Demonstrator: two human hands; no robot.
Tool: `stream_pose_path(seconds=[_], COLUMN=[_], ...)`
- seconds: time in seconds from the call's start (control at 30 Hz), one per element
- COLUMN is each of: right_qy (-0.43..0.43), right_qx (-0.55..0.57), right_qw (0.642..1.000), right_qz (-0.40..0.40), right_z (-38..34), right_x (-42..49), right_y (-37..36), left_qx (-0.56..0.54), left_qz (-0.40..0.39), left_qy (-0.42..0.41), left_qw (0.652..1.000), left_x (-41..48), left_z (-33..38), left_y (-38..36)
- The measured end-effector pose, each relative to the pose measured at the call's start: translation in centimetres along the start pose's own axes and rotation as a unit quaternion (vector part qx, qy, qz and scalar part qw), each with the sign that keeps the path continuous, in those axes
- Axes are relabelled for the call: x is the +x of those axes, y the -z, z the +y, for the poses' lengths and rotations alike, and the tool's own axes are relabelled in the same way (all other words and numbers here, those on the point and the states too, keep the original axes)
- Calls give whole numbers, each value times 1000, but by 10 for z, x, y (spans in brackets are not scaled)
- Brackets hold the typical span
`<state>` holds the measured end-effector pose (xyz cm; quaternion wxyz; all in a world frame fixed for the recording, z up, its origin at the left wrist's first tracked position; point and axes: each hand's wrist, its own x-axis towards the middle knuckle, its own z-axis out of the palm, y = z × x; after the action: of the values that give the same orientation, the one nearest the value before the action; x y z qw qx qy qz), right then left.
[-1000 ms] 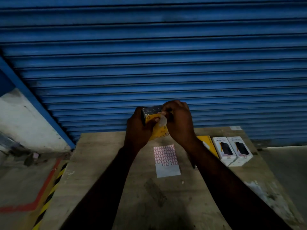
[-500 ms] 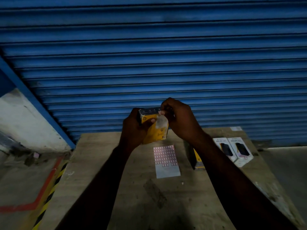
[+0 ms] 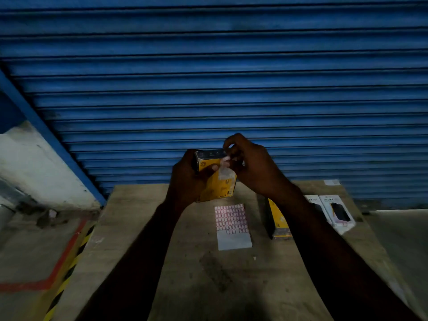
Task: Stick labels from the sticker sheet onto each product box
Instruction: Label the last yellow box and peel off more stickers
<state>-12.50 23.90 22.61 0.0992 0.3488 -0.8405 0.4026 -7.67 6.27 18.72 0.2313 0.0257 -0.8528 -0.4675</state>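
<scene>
My left hand (image 3: 187, 179) grips a yellow product box (image 3: 217, 184) with a dark top, held upright above the table. My right hand (image 3: 250, 163) has its fingers curled at the box's upper right corner, pinching a small pale label (image 3: 225, 171) against the box's front. The sticker sheet (image 3: 232, 224), with rows of pink labels and a bare white lower part, lies flat on the table below the box. A second yellow box (image 3: 279, 222) lies to the right, partly hidden by my right forearm. Two white boxes (image 3: 335, 212) lie further right.
The wooden table (image 3: 185, 274) stands against a blue roller shutter (image 3: 208, 77). A small white scrap (image 3: 331, 182) lies at the table's back right corner. Red and yellow-black floor markings (image 3: 67, 256) run along the floor on the left.
Both hands have kept the yellow box raised and tilted it slightly. My right hand's fingers have shifted at the box's top corner, and the second yellow box shows more beside my right forearm.
</scene>
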Motion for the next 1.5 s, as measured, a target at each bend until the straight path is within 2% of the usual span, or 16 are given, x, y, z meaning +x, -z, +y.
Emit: stream_pose_path(seconds=[0.47,0.8,0.9,1.03,1.13,1.5], right_qy=[-43,-46,-22,36,46,57], right_qx=[47,55,13,-97,-153,-222], right_qw=[998,997,999,994,987,972], right_qz=[23,-5,-26,-36,-35,-40], right_z=[1,-2,-4,-4,-9,-18], right_x=[1,3,3,6,10,12], right_y=[7,11,12,12,12,14], left_qx=[4,-7,-10,-6,-7,-4], left_qz=[-3,-6,-13,-24,-36,-30], left_qy=[4,1,-4,-14,-18,-39], left_qw=[1000,1000,1000,1000,999,999], left_x=[2,3,3,3,3,4], left_z=[2,2,3,0,-3,1], left_y=[0,3,3,5,4,3])
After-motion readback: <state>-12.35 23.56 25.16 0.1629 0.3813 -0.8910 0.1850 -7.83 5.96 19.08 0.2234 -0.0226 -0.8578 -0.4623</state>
